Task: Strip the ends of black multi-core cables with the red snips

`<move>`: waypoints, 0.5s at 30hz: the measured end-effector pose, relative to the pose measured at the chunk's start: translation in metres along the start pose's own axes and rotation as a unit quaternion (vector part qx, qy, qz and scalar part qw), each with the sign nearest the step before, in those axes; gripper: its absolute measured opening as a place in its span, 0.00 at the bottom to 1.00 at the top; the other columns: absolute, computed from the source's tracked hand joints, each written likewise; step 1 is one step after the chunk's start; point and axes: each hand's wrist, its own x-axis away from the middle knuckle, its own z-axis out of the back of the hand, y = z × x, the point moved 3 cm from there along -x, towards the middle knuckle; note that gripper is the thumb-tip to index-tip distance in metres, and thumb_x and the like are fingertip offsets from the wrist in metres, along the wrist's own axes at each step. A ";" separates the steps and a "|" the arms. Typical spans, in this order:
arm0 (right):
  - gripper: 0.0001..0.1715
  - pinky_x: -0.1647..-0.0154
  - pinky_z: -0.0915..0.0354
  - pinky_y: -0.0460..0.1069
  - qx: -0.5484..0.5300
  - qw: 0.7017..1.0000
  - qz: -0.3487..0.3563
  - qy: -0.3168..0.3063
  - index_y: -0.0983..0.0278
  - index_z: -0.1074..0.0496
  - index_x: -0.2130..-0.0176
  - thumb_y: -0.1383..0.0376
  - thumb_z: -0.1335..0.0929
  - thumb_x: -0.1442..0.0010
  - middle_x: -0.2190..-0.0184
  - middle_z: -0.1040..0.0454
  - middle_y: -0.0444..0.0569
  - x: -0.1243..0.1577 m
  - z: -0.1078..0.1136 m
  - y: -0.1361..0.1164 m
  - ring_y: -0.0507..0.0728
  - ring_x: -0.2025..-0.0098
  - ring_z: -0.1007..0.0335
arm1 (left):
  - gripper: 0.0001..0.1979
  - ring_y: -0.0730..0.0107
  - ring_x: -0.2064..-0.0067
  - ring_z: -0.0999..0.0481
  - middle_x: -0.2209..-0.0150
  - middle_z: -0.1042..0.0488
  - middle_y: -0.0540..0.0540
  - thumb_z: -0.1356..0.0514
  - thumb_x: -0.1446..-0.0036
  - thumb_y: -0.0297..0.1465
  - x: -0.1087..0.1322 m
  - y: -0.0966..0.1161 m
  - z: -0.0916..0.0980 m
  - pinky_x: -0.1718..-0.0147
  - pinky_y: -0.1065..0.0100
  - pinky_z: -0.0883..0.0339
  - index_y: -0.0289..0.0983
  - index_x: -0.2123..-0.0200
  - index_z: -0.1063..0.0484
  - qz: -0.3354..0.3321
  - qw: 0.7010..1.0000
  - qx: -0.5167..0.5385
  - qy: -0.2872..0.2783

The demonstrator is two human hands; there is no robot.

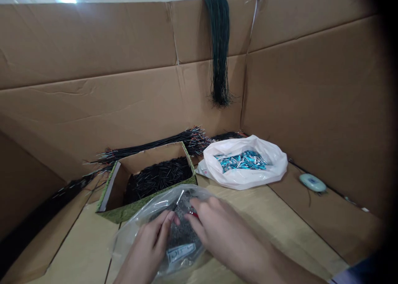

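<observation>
My left hand (157, 236) is closed in a pinch over a clear plastic bag (137, 222). A thin dark strip (175, 206) with a bright upper end sticks up from its fingertips. My right hand (214, 219) is curled just to the right, closed on a small red object (193, 214); most of it is hidden by the fingers, so its kind does not show. Under both hands, the bag holds a mass of small greyish pieces (186, 230), too fine to make out. A printed label (180, 253) lies at its near side.
Behind the bag stands a green-edged box (137, 209) of short black tubes (160, 174). A white bag (248, 180) of blue and silver strips is to its right. Black wire bundles (155, 143) lie behind. Dark strands (219, 43) hang on the cardboard wall (124, 39). A pale oval object (312, 182) lies right.
</observation>
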 end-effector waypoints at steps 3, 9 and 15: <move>0.09 0.76 0.47 0.51 -0.014 0.999 -0.028 0.002 0.65 0.21 0.59 0.66 0.33 0.32 0.68 0.19 0.54 0.002 0.007 0.002 0.63 0.68 0.21 | 0.22 0.64 0.73 0.30 0.75 0.28 0.50 0.53 0.30 0.45 0.002 0.000 0.001 0.73 0.69 0.39 0.40 0.72 0.33 0.002 1.000 0.006 0.001; 0.11 0.78 0.52 0.50 -0.021 0.999 -0.037 -0.009 0.65 0.21 0.61 0.65 0.34 0.33 0.70 0.20 0.55 0.003 0.001 0.000 0.63 0.70 0.22 | 0.21 0.65 0.75 0.31 0.77 0.31 0.51 0.53 0.30 0.43 0.002 0.004 0.000 0.73 0.69 0.39 0.40 0.73 0.34 -0.001 1.000 0.008 0.007; 0.09 0.78 0.52 0.50 -0.007 1.000 -0.010 0.001 0.66 0.22 0.59 0.69 0.34 0.34 0.72 0.21 0.53 0.002 -0.005 -0.002 0.61 0.72 0.23 | 0.21 0.63 0.73 0.29 0.75 0.28 0.49 0.54 0.29 0.42 0.005 0.017 0.001 0.73 0.68 0.40 0.41 0.72 0.33 -0.008 1.000 0.016 -0.003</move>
